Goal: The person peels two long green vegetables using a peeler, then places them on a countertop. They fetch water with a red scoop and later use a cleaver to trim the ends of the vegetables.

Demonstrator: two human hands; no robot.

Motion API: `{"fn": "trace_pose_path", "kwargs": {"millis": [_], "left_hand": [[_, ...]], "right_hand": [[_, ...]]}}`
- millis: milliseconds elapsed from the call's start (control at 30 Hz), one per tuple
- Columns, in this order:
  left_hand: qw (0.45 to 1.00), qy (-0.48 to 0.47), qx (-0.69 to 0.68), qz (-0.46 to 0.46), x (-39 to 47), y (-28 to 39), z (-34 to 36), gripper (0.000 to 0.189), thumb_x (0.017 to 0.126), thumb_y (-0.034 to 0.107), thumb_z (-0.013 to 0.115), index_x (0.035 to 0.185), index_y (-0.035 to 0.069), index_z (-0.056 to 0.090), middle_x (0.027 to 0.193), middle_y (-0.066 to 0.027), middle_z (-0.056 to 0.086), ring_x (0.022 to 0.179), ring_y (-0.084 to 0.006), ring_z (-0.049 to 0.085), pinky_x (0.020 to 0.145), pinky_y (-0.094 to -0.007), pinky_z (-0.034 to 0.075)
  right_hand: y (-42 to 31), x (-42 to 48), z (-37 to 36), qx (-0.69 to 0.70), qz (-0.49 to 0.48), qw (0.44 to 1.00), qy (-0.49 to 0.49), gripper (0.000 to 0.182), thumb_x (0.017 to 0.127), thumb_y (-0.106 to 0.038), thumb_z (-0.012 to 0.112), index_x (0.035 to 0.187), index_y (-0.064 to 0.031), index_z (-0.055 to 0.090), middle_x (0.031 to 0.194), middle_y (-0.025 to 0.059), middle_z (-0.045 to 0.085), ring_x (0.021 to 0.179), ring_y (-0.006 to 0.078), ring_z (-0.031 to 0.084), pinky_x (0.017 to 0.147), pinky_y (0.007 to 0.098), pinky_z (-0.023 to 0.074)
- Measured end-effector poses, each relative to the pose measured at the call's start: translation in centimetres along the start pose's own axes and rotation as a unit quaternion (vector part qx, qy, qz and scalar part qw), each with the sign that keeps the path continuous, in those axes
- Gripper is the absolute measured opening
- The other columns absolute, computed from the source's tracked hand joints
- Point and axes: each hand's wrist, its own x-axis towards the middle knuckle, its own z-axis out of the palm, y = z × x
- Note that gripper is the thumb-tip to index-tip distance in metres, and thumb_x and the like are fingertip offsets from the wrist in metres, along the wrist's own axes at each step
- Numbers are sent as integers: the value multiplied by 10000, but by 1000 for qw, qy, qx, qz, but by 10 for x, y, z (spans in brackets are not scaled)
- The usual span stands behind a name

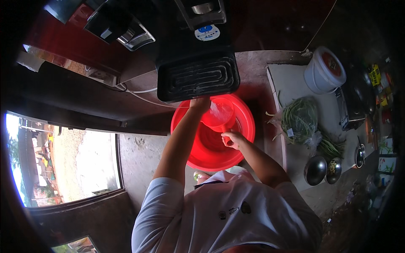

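Observation:
My right hand point(232, 140) grips the handle of a red plastic water scoop point(225, 126), which is tilted inside a large red plastic basin point(245, 118). A stream of clear water point(217, 111) runs into the scoop's bowl, bubbling where it lands. My left hand point(200, 103) reaches to the scoop's far left side, below the front edge of a black ribbed tray point(198, 76). Its fingers are hidden there, so their hold does not show. The water's source is also out of sight.
A pale counter point(292, 74) at right bears a lidded white bucket point(324, 74), green beans in a plastic bag point(299, 114) and metal bowls point(315, 170). White cables point(145, 95) run left of the tray. Farther left is a bright opening point(66, 161).

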Motion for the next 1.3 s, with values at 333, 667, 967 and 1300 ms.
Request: {"fn": "trace_pose_path", "kwargs": {"millis": [333, 667, 967, 1300], "left_hand": [[998, -60, 15, -13, -5, 19, -30, 564, 787, 226, 611, 1305, 118, 416, 1388, -193, 343, 1284, -374, 316, 1047, -457, 297], [992, -114, 38, -38, -4, 23, -32, 539, 819, 247, 567, 1317, 134, 395, 1353, -189, 402, 1253, -358, 376, 1031, -447, 317], [993, -105, 52, -34, -5, 20, -37, 539, 821, 237, 561, 1330, 195, 387, 1402, -164, 332, 1286, -357, 319, 1033, -459, 310], [968, -234, 83, 19, -14, 13, -44, 483, 794, 172, 553, 1269, 218, 477, 1346, -115, 397, 1263, -317, 364, 1021, -423, 334]], "right_hand": [[0, -4, 1, -37, 8, 999, -4, 98, 783, -67, 610, 811, -119, 532, 719, 7, 549, 642, 118, 568, 542, 255, 444], [3, 2, -6, -44, 7, 999, -22, 115, 790, -54, 620, 842, -114, 537, 744, 20, 554, 655, 129, 572, 539, 244, 459], [0, -2, 0, -50, -2, 999, -19, 135, 783, -51, 618, 861, -113, 526, 737, 19, 547, 636, 130, 566, 521, 252, 463], [-2, -4, -4, -21, 2, 999, -36, 114, 795, -65, 614, 869, -98, 535, 742, 36, 557, 647, 135, 568, 541, 250, 459]]}}
